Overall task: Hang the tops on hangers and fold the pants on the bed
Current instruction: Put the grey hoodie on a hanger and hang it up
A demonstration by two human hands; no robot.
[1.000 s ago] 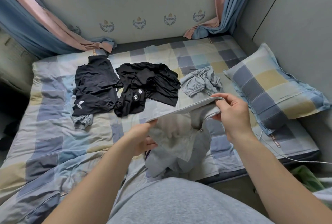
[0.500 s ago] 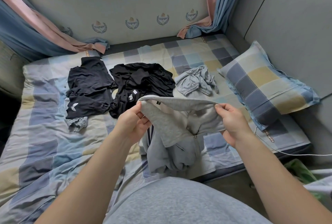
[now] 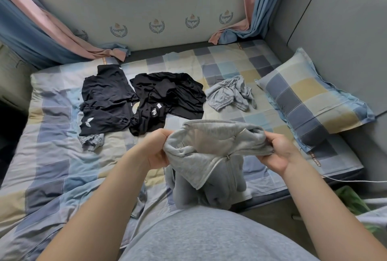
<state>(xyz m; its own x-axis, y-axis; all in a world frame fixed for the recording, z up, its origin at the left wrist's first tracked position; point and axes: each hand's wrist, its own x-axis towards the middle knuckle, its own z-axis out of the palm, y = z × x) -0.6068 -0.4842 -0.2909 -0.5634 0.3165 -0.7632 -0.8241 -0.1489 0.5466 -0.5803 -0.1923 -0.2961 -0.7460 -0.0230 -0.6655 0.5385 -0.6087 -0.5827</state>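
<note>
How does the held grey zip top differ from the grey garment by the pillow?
The grey zip top is gripped by left hand and right hand; the grey garment lies crumpled on the bed, untouched. The zip top shows a zipper; the garment shows gathered cuffs. Both light grey.

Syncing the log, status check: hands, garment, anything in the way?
Gripping: left hand, right hand on grey zip-up fleece top. It hangs over checked bed edge. Farther back, apart: black garments, crumpled light-grey garment. No hanger visible.
</note>
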